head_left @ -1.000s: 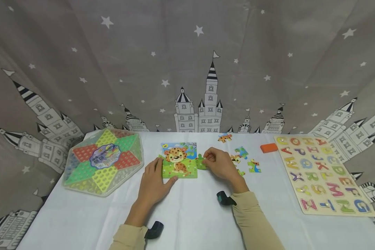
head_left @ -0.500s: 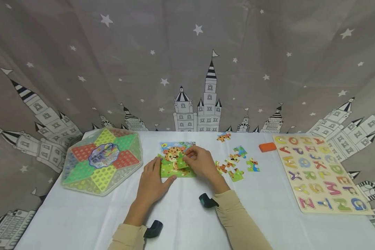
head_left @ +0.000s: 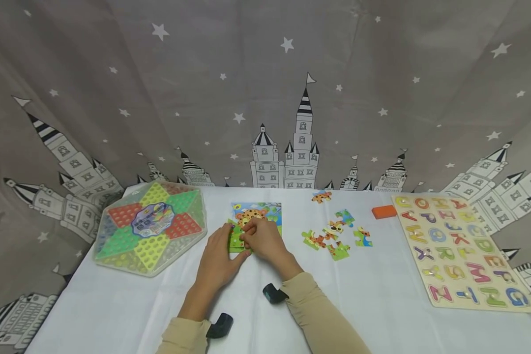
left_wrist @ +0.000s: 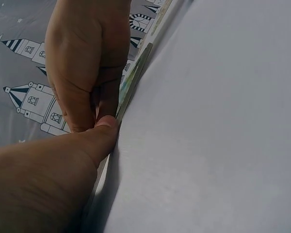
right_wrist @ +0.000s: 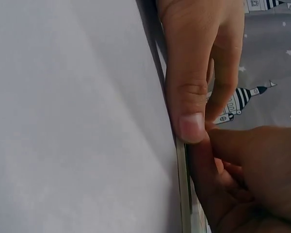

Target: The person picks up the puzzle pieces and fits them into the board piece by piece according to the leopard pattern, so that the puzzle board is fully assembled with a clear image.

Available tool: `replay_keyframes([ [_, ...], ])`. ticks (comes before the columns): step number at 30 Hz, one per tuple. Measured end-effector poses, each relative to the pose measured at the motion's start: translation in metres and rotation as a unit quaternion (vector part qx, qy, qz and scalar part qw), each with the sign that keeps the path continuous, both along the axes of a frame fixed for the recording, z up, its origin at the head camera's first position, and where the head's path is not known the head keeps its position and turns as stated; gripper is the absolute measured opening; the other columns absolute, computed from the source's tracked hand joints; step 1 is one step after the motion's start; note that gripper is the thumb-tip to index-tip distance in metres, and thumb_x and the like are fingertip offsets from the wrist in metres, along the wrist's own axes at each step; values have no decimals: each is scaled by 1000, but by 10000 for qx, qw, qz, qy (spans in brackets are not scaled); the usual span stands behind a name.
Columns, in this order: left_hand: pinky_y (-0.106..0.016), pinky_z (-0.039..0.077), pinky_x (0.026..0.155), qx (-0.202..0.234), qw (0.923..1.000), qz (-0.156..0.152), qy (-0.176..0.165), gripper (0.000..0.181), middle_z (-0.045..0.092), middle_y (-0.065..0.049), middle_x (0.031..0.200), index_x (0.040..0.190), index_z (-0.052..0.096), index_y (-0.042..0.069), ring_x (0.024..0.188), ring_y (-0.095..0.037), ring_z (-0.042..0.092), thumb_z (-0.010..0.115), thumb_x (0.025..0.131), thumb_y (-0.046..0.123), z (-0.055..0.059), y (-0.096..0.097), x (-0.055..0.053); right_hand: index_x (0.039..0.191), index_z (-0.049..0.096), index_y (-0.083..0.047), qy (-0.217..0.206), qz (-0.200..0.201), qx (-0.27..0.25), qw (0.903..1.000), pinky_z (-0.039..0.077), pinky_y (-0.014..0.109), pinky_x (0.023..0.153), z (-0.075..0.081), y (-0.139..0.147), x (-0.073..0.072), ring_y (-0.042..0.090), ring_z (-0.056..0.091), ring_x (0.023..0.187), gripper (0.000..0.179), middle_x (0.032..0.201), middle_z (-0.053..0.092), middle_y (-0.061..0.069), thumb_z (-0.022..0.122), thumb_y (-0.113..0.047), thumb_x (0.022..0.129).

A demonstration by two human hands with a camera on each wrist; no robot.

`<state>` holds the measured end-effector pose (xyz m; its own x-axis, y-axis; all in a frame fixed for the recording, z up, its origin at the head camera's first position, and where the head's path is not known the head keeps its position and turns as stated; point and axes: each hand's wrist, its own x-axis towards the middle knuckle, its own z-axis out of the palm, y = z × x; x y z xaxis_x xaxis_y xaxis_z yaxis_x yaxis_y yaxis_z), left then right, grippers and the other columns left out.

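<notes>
A small leopard picture board [head_left: 273, 211] lies mid-table, partly covered by both hands. My left hand [head_left: 216, 260] holds its left side, fingers along that edge and thumb at the near edge; the left wrist view shows this thumb [left_wrist: 104, 128] against the board. Over the board's lower left, my right hand [head_left: 265, 241] pinches a green jigsaw piece [head_left: 236, 241]. Whether the piece lies flat is hidden. In the right wrist view, the curled right fingers [right_wrist: 228, 187] meet the left thumb near the board's edge [right_wrist: 183, 194].
Several loose jigsaw pieces [head_left: 339, 251] lie right of the board, one leopard piece [head_left: 321, 197] farther back. An orange block [head_left: 384, 212] sits by a wooden alphabet board [head_left: 462, 255]. At left is a hexagonal Chinese checkers case [head_left: 150, 228]. A grey castle-print curtain [head_left: 194, 98] hangs behind.
My right hand has carried the green jigsaw piece leftward, from beside the board to its lower left. The left hand stays at the board's left side. The view has shifted slightly.
</notes>
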<state>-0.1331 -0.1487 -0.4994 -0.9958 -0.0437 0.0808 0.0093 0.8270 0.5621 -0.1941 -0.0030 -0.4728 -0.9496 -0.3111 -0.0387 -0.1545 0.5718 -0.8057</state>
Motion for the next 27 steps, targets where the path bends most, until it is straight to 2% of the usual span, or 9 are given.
replay_keyframes([
  [4, -56, 33, 122, -4, 9998, -58, 190, 81, 41, -21, 160, 150, 44, 3, 149, -40, 37, 78, 88, 40, 1, -1, 1, 97, 73, -8, 220, -87, 275, 9993, 50, 18, 61, 1, -4, 0, 2, 60, 65, 14, 80, 74, -1, 78, -18, 90],
  [9, -55, 33, 123, 47, 9997, -139, 173, 68, 40, -20, 161, 140, 53, 3, 150, -39, 36, 78, 89, 40, 3, -3, 2, 98, 74, -6, 278, -56, 494, 9984, 50, 17, 60, 1, -6, -1, 3, 59, 65, 15, 80, 73, -1, 78, -18, 90],
  [13, -56, 34, 122, 19, 9995, -208, 229, 62, 41, -20, 160, 135, 56, 3, 149, -39, 36, 78, 88, 37, 5, -5, 3, 99, 74, -6, 331, -40, 681, 9971, 49, 17, 60, 1, -9, -1, 4, 59, 66, 15, 79, 72, -1, 78, -18, 90],
  [19, -55, 33, 123, -12, 9994, -256, 226, 63, 40, -20, 161, 135, 55, 2, 150, -38, 35, 78, 89, 38, 4, -6, 2, 97, 74, -8, 410, 4, 702, 9967, 49, 18, 61, 1, -8, -3, 5, 59, 68, 13, 79, 71, -1, 78, -18, 90],
  [23, -56, 31, 124, 10, 9996, -255, 124, 63, 37, -19, 163, 136, 55, 3, 151, -38, 33, 78, 89, 38, 3, -6, 2, 100, 74, -9, 405, 133, 581, 9974, 52, 20, 67, 2, 2, -4, 5, 61, 74, 14, 84, 74, -2, 76, -20, 91],
  [27, -57, 30, 125, -9, 9997, -227, -73, 63, 34, -18, 165, 138, 53, 5, 153, -39, 31, 76, 90, 40, 3, -6, 2, 105, 75, -11, 339, 94, 466, 9983, 54, 24, 72, 3, 27, -6, 7, 62, 76, 19, 88, 74, -3, 75, -23, 91],
])
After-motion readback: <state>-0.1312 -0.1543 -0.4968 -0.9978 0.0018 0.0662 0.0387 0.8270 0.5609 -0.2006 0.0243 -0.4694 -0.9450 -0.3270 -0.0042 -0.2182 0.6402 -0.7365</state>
